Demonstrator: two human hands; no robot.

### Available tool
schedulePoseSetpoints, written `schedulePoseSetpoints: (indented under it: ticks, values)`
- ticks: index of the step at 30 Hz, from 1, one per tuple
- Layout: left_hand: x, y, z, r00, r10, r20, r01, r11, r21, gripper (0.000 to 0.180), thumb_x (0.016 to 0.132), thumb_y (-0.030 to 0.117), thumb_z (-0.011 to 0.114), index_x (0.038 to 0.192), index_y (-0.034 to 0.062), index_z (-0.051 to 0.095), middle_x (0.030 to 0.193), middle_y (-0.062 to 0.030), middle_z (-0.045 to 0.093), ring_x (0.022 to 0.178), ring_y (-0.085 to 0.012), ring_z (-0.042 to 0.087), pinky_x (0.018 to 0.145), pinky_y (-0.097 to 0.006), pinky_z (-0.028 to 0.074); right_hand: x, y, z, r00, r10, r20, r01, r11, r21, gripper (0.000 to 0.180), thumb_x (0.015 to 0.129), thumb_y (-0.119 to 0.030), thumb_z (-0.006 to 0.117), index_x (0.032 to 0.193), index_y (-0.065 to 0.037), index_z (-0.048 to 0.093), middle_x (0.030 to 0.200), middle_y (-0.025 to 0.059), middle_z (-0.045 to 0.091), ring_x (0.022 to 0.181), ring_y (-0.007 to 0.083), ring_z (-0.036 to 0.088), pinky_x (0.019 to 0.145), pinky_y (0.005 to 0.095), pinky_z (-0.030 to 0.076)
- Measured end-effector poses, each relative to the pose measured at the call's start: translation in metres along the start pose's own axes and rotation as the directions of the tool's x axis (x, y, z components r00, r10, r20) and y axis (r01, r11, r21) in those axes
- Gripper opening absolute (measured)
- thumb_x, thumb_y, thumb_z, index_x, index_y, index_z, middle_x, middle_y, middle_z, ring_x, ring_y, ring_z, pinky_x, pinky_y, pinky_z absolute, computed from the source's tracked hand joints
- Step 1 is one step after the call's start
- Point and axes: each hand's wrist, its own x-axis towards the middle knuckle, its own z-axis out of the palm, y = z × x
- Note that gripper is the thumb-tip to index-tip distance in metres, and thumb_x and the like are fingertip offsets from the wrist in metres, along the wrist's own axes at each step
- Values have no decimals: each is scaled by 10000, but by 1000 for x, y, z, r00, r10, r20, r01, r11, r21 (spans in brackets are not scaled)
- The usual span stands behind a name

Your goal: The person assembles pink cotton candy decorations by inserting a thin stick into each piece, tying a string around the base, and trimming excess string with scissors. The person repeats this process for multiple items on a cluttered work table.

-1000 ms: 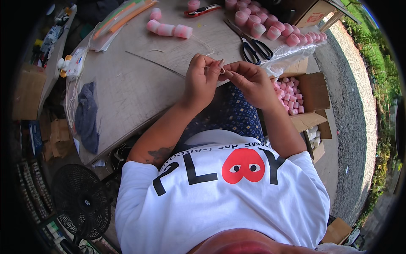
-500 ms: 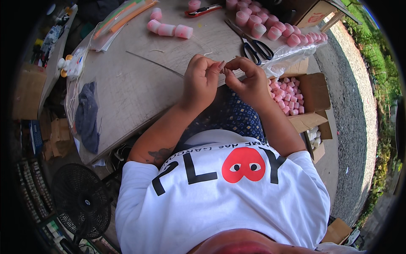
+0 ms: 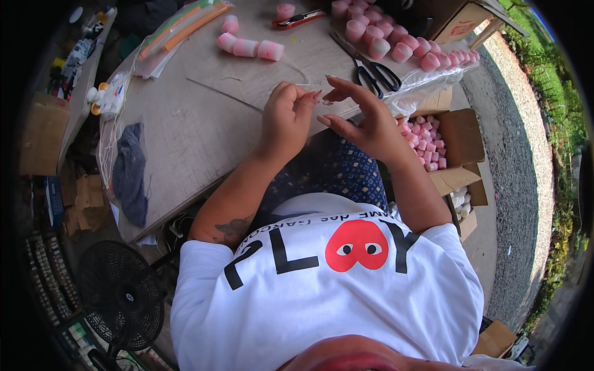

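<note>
My left hand [image 3: 288, 114] is closed in a pinch over the table's near edge. A thin white string [image 3: 303, 71] runs from a row of pink-and-white soft cylinders [image 3: 246, 47] to its fingers. A small bit of the string seems to show past the fingertips, too fine to make out fully. Facing it, my right hand [image 3: 359, 117] has thumb and forefinger spread apart, with nothing visibly gripped. A long thin metal rod [image 3: 223, 94] lies on the table, its near end hidden behind my left hand. Beyond my right hand lie dark-handled scissors [image 3: 377, 77].
Many pink cylinders [image 3: 377, 46] stand on plastic at the table's far right. A red utility knife [image 3: 298, 20] lies at the back. Below right, an open carton [image 3: 464, 139] holds more pink pieces. A grey cloth [image 3: 130, 173] hangs at the left edge; a black fan [image 3: 120, 294] stands below.
My right thumb and forefinger have parted from their pinch, and the hand has drawn slightly away from my left. The left hand stays pinched, shifted a little left.
</note>
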Motion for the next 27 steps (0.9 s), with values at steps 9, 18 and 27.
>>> schedulePoseSetpoints:
  ticks: [9,18,27]
  values:
    - [9,7,-9,985,146,96,-150,988,40,213,910,126,636,756,9,548,716,-60,505,638,-157,469,599,-278,414,-2,4,-5,975,-205,83,221,917,-333,104,794,-68,691,896,-72,670,790,62,653,800,251,615,934,428,405]
    - [21,-4,-31,871,6,492,37,996,-76,89,911,106,616,948,25,623,965,-90,570,785,-137,496,698,-245,426,-14,2,-12,990,-105,96,128,954,-271,110,774,-47,698,880,-67,678,787,71,657,782,245,611,857,374,430]
    - [95,-74,-49,855,147,498,-514,377,771,556,826,13,580,1351,160,474,1377,-96,476,1233,-278,467,1058,-449,326,-12,-4,-33,994,0,107,0,1000,-2,147,851,-83,679,991,-41,690,846,86,665,825,213,612,737,317,462]
